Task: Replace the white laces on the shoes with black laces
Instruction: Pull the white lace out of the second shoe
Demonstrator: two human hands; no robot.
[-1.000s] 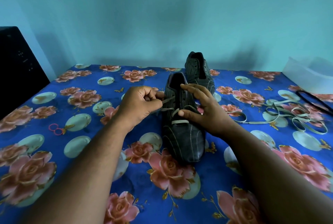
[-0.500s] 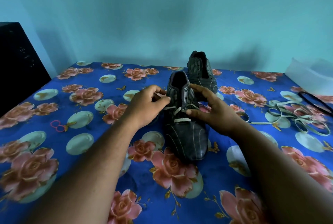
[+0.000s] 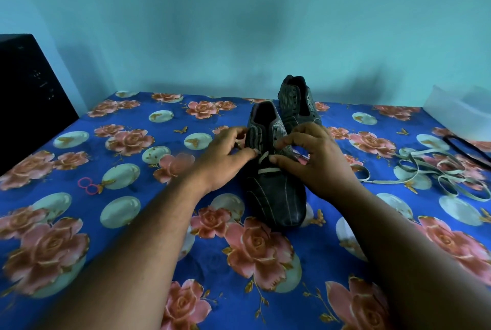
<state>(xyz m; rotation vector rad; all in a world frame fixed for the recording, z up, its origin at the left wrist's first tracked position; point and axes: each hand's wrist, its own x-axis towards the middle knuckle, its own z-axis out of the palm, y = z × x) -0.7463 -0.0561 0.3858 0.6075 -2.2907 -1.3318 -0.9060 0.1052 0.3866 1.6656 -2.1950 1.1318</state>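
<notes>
Our left hand (image 3: 225,154) has unclenched since earlier, fingers now loose against the near shoe (image 3: 273,170); our right hand (image 3: 313,162) pinches its white lace (image 3: 265,163).

floral bedsheet (image 3: 132,263), two shoes (image 3: 276,196), loose laces (image 3: 435,170)

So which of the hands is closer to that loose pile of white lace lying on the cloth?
Right. The right hand is at the near shoe, on the side facing the white lace pile. The left hand is on the shoe's far side from it.
</notes>
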